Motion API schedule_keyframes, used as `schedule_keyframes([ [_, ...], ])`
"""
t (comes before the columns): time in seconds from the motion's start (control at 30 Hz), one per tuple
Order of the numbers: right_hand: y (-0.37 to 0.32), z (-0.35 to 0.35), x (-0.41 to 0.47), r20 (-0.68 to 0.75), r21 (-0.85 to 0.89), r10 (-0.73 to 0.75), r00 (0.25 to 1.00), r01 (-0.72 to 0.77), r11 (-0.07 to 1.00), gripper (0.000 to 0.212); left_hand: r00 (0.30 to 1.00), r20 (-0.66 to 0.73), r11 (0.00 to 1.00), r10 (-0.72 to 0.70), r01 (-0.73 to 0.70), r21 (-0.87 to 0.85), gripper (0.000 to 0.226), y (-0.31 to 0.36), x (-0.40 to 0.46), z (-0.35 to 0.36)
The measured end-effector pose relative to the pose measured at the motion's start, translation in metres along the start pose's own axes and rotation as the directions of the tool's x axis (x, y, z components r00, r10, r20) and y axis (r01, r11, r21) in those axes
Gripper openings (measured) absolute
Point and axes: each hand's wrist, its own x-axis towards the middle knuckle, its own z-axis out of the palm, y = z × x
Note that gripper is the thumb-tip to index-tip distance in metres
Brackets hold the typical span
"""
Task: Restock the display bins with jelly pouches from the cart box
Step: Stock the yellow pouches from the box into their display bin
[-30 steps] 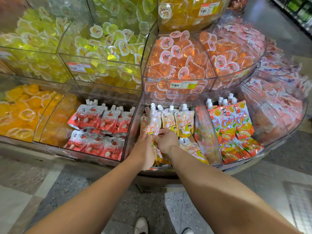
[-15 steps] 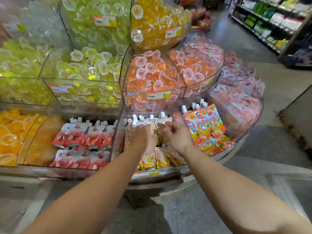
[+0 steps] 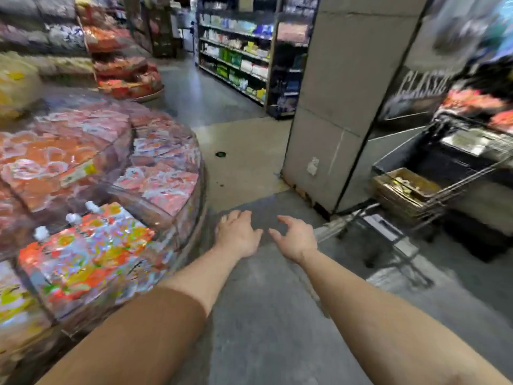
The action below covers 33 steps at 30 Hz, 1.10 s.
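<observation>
1. Cardboard: one cart box [image 3: 405,190] sits in the wire cart [image 3: 455,173], well apart to my right; judged next pickup point.
2. My left hand [image 3: 238,235] and right hand [image 3: 294,238], two in all, hang released, fingers spread, grasping nothing, over bare floor, judged ready to reach.
3. Display bins [image 3: 166,218] stand beside my left arm; jelly pouches [image 3: 86,245] too blurred to count.

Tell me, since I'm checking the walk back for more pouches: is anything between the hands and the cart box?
Nothing visible blocks the way. Both hands, left and right, are empty over bare floor. The box sits in the cart ahead to the right; the pillar stands left of that path.
</observation>
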Motion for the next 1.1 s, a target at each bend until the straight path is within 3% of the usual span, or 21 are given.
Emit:
schedule_keyframes([
  [0.17, 0.105, -0.054, 0.033, -0.08, 0.058, 0.168, 0.982, -0.164, 0.985, 0.054, 0.986, 0.108, 0.99, 0.126, -0.132, 0.044, 0.063, 0.118, 0.049, 0.051],
  [0.43, 0.226, -0.107, 0.144, -0.129, 0.173, 0.35, 0.928, -0.326, 0.929, 0.053, 0.937, 0.223, 0.954, 0.269, -0.29, 0.07, 0.062, 0.237, 0.184, 0.119],
  [0.7, 0.334, -0.213, 0.28, -0.255, 0.383, 0.594, 0.763, -0.484, 0.787, 0.049, 0.844, 0.265, 0.871, 0.466, -0.49, 0.028, 0.059, 0.393, 0.366, 0.142],
  [0.93, 0.427, -0.256, 0.367, -0.275, 0.447, 0.698, 0.661, -0.555, 0.702, 0.052, 0.764, 0.342, 0.812, 0.548, -0.584, 0.005, 0.06, 0.514, 0.46, 0.201],
  [1.1, 0.517, -0.293, 0.445, -0.271, 0.389, 0.695, 0.666, -0.584, 0.712, 0.048, 0.76, 0.361, 0.811, 0.54, -0.585, 0.019, 0.055, 0.593, 0.528, 0.257],
])
